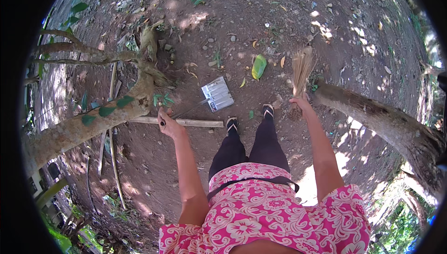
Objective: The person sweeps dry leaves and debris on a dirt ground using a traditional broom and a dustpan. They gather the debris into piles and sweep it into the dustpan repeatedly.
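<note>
My left hand (pixel 169 124) is closed around the dark handle of a long-handled dustpan. The handle runs from my fist to the metal dustpan (pixel 218 94), which lies low over or on the dirt ahead of my feet. My right hand (pixel 301 104) grips a stick broom (pixel 302 70) near its bound end, with the bristles fanned out ahead of it. A large green and yellow leaf (pixel 258 66) lies on the ground between the dustpan and the broom. Smaller yellow leaves are scattered near it.
A thick tree trunk (pixel 90 124) with branches crosses at left, and another trunk (pixel 380 117) slants at right. A bamboo pole (pixel 195 123) lies just beyond my left foot. More thin poles (pixel 114 166) lie at lower left. Stones and dry leaves dot the dirt.
</note>
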Tool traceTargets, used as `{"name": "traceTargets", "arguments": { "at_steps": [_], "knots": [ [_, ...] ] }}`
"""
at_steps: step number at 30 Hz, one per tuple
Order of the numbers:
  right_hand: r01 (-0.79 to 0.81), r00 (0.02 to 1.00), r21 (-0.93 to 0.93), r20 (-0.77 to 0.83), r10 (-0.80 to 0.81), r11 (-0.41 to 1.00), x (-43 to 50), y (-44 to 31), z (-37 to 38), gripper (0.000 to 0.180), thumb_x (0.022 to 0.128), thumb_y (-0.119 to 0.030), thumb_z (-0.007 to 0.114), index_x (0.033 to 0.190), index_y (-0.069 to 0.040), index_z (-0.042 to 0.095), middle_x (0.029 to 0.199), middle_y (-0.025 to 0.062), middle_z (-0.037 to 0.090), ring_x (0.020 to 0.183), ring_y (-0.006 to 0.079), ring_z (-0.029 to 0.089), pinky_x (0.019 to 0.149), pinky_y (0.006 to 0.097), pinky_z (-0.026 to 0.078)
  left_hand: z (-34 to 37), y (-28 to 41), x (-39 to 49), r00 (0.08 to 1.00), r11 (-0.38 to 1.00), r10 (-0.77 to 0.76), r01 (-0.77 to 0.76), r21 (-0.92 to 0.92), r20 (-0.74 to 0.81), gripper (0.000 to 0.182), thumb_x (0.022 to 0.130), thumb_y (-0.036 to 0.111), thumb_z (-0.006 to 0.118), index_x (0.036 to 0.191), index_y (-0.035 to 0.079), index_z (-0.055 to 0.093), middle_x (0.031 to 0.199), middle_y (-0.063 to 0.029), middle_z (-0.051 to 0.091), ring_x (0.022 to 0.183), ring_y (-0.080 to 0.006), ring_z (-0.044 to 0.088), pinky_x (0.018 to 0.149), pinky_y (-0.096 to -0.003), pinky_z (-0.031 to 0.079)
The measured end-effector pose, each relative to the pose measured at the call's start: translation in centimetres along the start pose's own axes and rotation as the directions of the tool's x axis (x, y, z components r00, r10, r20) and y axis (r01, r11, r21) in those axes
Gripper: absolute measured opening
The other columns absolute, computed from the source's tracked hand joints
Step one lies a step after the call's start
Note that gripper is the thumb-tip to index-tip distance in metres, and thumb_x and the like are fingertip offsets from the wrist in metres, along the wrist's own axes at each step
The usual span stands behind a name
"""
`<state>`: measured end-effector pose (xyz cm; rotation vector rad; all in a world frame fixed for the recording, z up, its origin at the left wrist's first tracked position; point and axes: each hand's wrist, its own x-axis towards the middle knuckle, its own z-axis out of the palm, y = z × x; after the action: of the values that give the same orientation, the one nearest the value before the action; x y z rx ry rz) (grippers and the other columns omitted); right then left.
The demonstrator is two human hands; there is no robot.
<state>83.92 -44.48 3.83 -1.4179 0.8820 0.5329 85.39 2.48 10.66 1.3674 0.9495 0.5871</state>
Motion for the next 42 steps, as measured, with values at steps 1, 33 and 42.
{"name": "traceTargets", "arguments": {
  "at_steps": [1, 33, 42],
  "knots": [
    [-0.063, 0.998, 0.011, 0.011, 0.063, 0.998, 0.9, 0.4, 1.0, 0.093, 0.065, 0.002, 0.062, 0.139, -0.015, 0.009, 0.1, 0.0126, 0.053, 0.082, 0.0214, 0.058, 0.067, 0.0349, 0.049, -0.1, -0.1, -0.6, 1.0, 1.0, -0.005, 0.004, -0.029, -0.024, 0.032, 0.092, 0.026, 0.046, 0.113, 0.003, 0.054, 0.095, -0.0064, 0.057, 0.086, -0.0145, 0.053, 0.081, -0.0317, 0.041],
    [-0.15, 0.778, -0.512, 0.467, 0.42, 0.846, -13.2, -6.0, 3.3, 0.101, 0.066, -0.005, 0.067, 0.142, -0.015, 0.001, 0.093, 0.0126, 0.054, 0.062, 0.0185, 0.058, 0.056, 0.0313, 0.049, -0.9, -2.1, -4.4, 0.969, 0.987, 0.018, -0.056, -0.148, -0.245, 0.028, 0.09, 0.023, 0.05, 0.108, 0.001, 0.058, 0.079, -0.0033, 0.056, 0.078, -0.0118, 0.052, 0.074, -0.0272, 0.041],
    [-0.184, 0.868, -0.164, 0.437, 0.238, 0.969, -3.3, 2.4, 10.6, 0.071, 0.072, -0.004, 0.064, 0.131, -0.006, 0.024, 0.073, 0.0075, 0.057, 0.055, 0.0152, 0.055, 0.049, 0.0317, 0.047, -2.1, -1.7, -4.0, 0.967, 0.991, -0.014, -0.02, -0.132, -0.254, 0.034, 0.09, 0.026, 0.051, 0.112, -0.001, 0.054, 0.081, -0.0038, 0.057, 0.079, -0.0114, 0.052, 0.075, -0.0271, 0.041]
  ]
}}
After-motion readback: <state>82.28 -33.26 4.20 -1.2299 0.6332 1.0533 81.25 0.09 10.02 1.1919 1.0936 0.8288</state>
